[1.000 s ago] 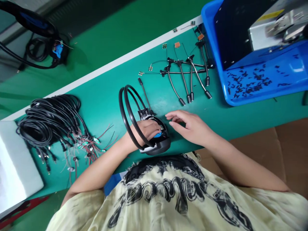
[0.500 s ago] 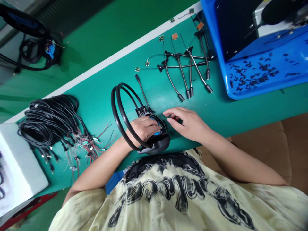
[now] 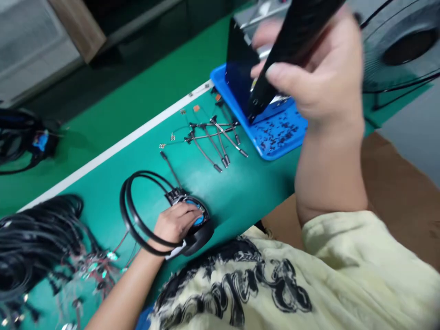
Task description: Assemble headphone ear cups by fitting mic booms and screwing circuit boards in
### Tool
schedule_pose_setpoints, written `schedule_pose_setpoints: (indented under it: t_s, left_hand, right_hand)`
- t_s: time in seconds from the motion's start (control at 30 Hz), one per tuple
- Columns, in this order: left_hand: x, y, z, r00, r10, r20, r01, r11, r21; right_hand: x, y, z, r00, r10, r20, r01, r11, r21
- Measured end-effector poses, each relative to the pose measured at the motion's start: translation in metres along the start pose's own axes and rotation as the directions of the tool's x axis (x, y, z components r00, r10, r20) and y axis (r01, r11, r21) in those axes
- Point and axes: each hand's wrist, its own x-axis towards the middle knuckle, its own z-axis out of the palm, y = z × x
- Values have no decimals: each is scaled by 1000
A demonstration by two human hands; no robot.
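My left hand point(image 3: 175, 223) reaches through the two black headband loops of a headset point(image 3: 198, 237). Its fingers press into the opened ear cup, where blue parts show, and hold the headset on the green bench. A thin microphone boom sticks out from the cup's far side. High at the right, my right hand point(image 3: 332, 87) is wrapped round a thick black electric screwdriver point(image 3: 292, 46), its tip pointing down and left above the edge of a blue tray point(image 3: 271, 153). Motion blurs the right fingers somewhat.
Several microphone booms point(image 3: 220, 133) with small boards lie crossed behind the headset. Small black pieces point(image 3: 280, 133) are scattered in the tray beside a dark upright panel point(image 3: 239, 68). Coiled black cables point(image 3: 37, 238) lie at the left; a fan point(image 3: 405, 50) stands at the far right.
My right hand has gone from beside the ear cup up and right, and now grips the screwdriver. The left hand stays on the headset. The view has swung to the right.
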Motion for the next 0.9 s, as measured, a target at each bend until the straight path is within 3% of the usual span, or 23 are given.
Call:
schedule_pose_setpoints:
  t_s: [0.07,0.13,0.27,0.43,0.53,0.77,0.83,0.9]
  left_hand:
    - [0,-2,-1,1000,0,17,0,1000,2]
    - [-1,-4,-1,1000,-1,16,1,1000,1]
    - [-4,-4,-1,1000,7,25,-8,1000,19]
    - [-6,0,-2,998,-54,33,52,998,31]
    - [-5,1,-2,998,-50,32,50,999,12]
    - [-3,0,-1,999,-35,32,35,999,11]
    - [-3,0,0,998,-38,41,37,999,17]
    - [-4,0,2,999,-37,32,36,999,31]
  right_hand:
    - [22,10,-12,991,-131,1,128,974,188]
    - [34,26,-23,982,-166,-86,184,939,291]
    - [46,66,-35,928,-153,-339,222,959,177]
    - [53,95,-26,866,-163,-473,267,950,161]
    - [53,99,-20,847,-198,-493,286,952,109]
    - [25,79,-14,893,-110,-436,200,966,166]
    - [22,74,-12,867,-178,-466,270,953,139]
    - [29,75,-11,796,-274,-540,373,924,82]
